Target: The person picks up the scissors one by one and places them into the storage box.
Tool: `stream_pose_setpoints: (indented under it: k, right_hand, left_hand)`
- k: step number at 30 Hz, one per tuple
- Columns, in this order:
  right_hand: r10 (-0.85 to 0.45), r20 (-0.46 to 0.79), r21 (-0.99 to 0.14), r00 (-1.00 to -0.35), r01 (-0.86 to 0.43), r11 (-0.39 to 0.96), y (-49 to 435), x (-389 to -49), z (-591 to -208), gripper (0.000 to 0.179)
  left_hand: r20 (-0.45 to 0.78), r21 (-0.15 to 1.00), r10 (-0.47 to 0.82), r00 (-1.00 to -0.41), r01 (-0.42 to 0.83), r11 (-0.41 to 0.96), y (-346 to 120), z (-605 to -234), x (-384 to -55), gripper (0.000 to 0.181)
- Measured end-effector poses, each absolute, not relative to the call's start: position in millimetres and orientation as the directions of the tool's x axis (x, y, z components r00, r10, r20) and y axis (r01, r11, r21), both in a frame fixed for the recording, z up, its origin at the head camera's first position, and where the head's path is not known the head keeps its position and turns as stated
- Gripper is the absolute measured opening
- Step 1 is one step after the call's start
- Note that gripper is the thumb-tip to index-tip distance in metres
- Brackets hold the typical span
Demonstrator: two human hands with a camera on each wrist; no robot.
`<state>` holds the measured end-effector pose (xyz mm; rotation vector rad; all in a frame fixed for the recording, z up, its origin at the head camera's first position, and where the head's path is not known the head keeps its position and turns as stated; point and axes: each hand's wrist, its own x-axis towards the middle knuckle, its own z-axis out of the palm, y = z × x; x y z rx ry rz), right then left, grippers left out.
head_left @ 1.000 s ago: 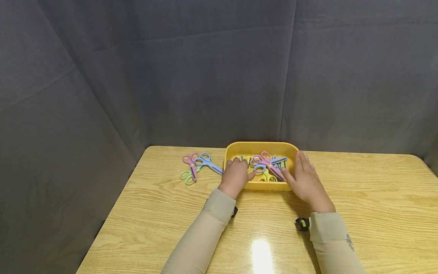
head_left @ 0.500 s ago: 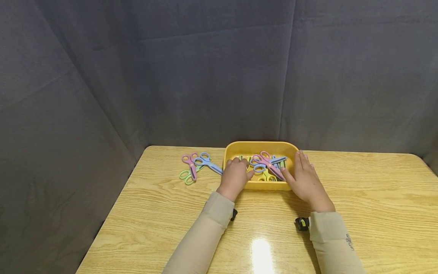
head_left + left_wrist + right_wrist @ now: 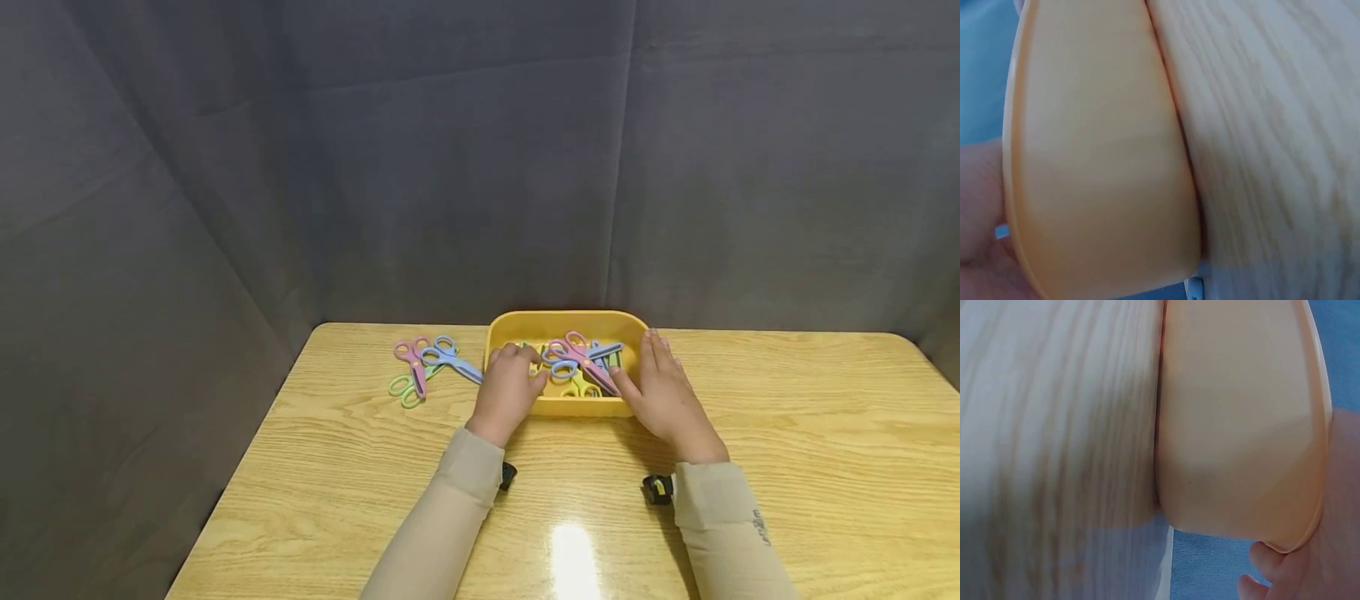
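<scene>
A yellow plastic box [image 3: 567,406] stands near the table's far edge, with several children's scissors inside. On top lie pink scissors [image 3: 581,362], crossing blue scissors [image 3: 604,350], with yellow scissors [image 3: 581,386] below. My left hand [image 3: 504,390] reaches over the box's left end with its fingers bent down inside; I cannot tell whether they hold scissors. My right hand [image 3: 667,400] rests against the right end, its fingers straight along the outside and its thumb over the rim. In both wrist views the box's front wall [image 3: 1097,144] fills much of the picture.
Left of the box, pink scissors [image 3: 413,367], blue scissors [image 3: 455,362] and green scissors [image 3: 402,386] overlap in a loose pile on the wooden table [image 3: 337,483]. The blue pair points toward my left hand. A dark grey curtain [image 3: 450,167] hangs behind the table and along its left.
My left hand has shifted slightly left inside the box, its thumb drawing back a little. My right hand keeps its place on the box's right end.
</scene>
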<state>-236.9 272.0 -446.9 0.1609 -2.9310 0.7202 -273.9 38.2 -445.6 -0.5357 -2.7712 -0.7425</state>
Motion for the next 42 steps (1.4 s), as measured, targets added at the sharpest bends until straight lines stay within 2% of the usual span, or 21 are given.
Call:
stream_pose_setpoints:
  k: [6,16,30,42]
  right_hand:
    - [-0.074,0.148,-0.46,-0.986,-0.135,0.877,271,-237,-446,0.086]
    - [-0.082,0.152,-0.455,-0.985,-0.144,0.879,272,-239,-450,0.086]
    - [-0.085,0.142,-0.457,-0.986,-0.141,0.878,269,-239,-448,0.086]
    - [-0.081,0.148,-0.459,-0.986,-0.14,0.878,271,-236,-447,0.086]
  left_hand:
    - [0.373,0.491,0.294,-0.88,0.456,0.742,28,-444,-271,0.018]
    - [0.42,0.529,0.232,-0.877,0.444,0.723,6,-440,-267,0.018]
    - [0.367,0.599,0.111,-0.923,0.326,0.731,-34,-438,-279,0.024]
    - [0.259,0.595,0.072,-0.963,0.218,0.774,-73,-439,-284,0.044]
